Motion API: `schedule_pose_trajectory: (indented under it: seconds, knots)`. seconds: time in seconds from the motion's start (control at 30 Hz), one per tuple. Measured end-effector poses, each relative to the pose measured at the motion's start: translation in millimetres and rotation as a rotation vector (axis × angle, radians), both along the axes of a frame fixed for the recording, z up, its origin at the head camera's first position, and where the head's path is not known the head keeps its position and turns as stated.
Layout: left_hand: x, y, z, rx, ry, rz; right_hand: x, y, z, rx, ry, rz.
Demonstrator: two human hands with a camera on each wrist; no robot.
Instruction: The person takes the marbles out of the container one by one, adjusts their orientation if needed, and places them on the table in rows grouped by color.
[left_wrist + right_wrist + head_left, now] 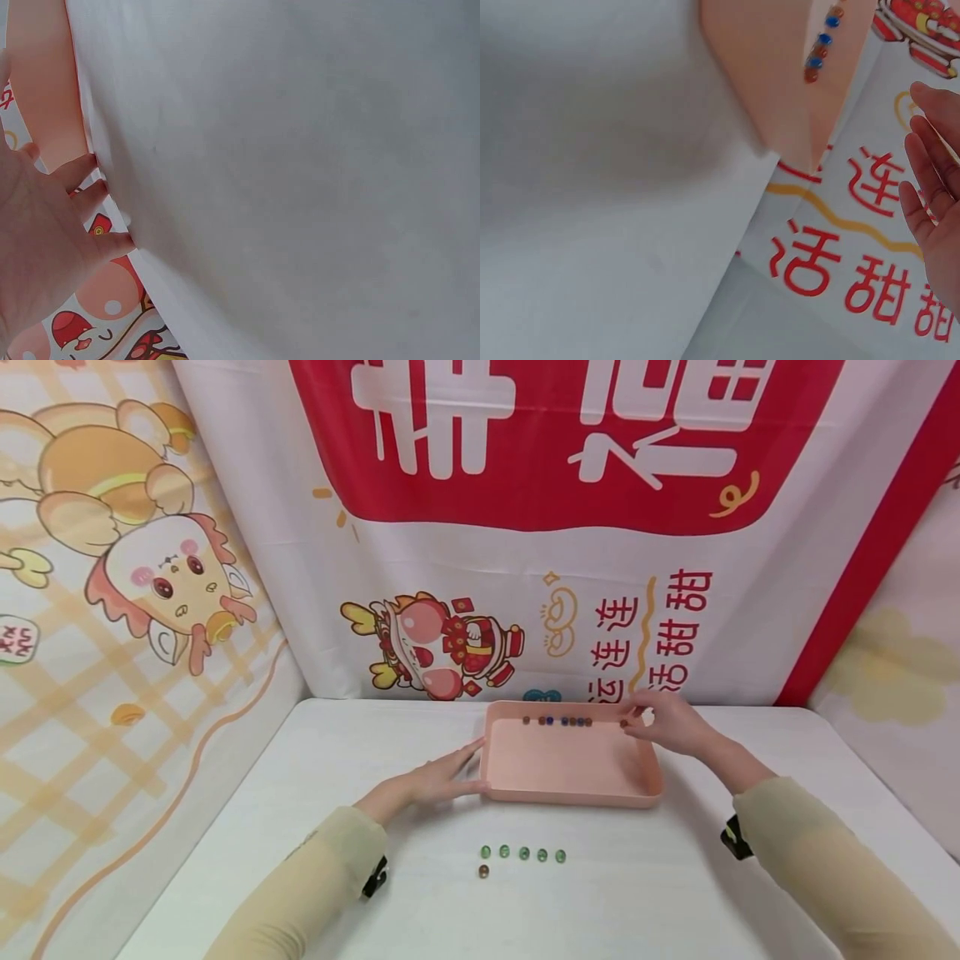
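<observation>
- Behind the white bench (352, 743), I see one red-and-white banner (525, 506) with a cartoon dragon, and one checked cloth (82, 693) on the left.
- One pink tray (566, 797) sits on the bench near its far edge.
- Along the tray's far wall I count seven marbles in a line (573, 722), four brown and three blue; from the left: brown, brown, blue, blue, brown, blue, brown. Its last four form a close run; the leftmost brown stands apart.
- Nearer the person, I count five green marbles (524, 853) in one row on the bench, spaced apart, and one brown marble (483, 872) just below the leftmost.
- Of the two hands, I have the left hand (438, 779) with fingers spread, touching the tray's left wall.
- My head feed shows the right hand (672, 722) at the tray's far right corner, thumb and finger pinching one more brown marble (624, 723); I cannot tell whether that marble touches the tray.
- Two beige sleeves (311, 881) reach in, one per arm.
</observation>
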State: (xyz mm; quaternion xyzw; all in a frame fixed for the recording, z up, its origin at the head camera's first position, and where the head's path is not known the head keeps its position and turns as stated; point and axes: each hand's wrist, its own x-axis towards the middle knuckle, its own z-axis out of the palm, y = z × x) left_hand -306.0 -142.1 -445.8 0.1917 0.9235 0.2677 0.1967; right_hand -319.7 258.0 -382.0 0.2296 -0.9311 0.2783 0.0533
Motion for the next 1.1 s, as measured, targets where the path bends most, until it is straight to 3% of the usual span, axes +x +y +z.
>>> schedule_pose_trajectory:
  seconds: [0.33,0.73,1.1]
  knots:
    - [0.1,0.4,1.0,0.002,-0.004,0.004,-16.3,6.7,-16.8,0.138,-0.042,-0.066]
    - [-0.2,0.9,1.8,0.007,0.014,-0.013,-31.6,12.4,-45.2,0.160,-0.002,-0.131]
    - [0.0,0.4,3.1,-0.005,0.019,-0.019,-43.0,10.2,-51.2,0.265,0.013,-0.157]
